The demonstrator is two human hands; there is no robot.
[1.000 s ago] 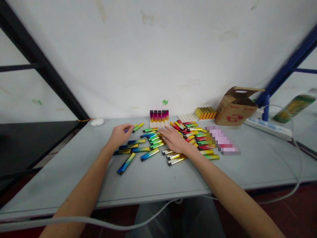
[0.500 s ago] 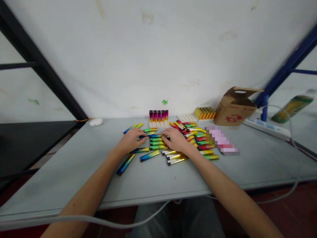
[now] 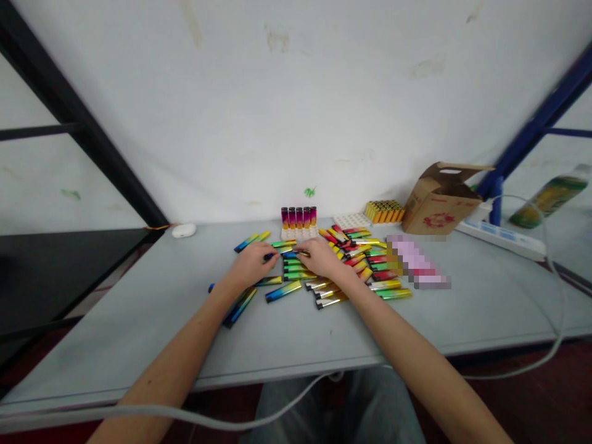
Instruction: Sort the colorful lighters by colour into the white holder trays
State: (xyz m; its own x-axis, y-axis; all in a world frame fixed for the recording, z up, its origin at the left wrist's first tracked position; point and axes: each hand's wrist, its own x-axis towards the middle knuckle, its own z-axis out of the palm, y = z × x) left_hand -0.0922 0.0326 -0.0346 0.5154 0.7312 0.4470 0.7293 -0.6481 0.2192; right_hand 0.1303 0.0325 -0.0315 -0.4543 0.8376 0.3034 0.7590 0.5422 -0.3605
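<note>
Many coloured lighters lie on the grey table (image 3: 152, 308). My left hand (image 3: 255, 262) has its fingers closed on a dark-ended lighter (image 3: 269, 256) left of the green lighters (image 3: 296, 268). Just right of it, my right hand (image 3: 318, 256) has its fingers pinched together above the same green row; what they hold is too small to make out. Blue-and-yellow lighters (image 3: 283, 291) lie loose in front of and beside my left hand. Red, green and yellow ones (image 3: 382, 265) are heaped right of my right hand. Purple-and-orange lighters (image 3: 300, 217) stand upright in a white holder (image 3: 300, 234).
Behind on the right are a white perforated tray (image 3: 351, 220), a block of orange-yellow lighters (image 3: 385, 213), a cardboard box (image 3: 439, 206) and a power strip (image 3: 504, 239). A white case (image 3: 184, 230) sits back left. A cable (image 3: 222, 424) crosses the table's front.
My right hand has moved slightly left towards my left hand. Another dark-blue lighter shows by my left wrist. The whole view has shifted a little.
</note>
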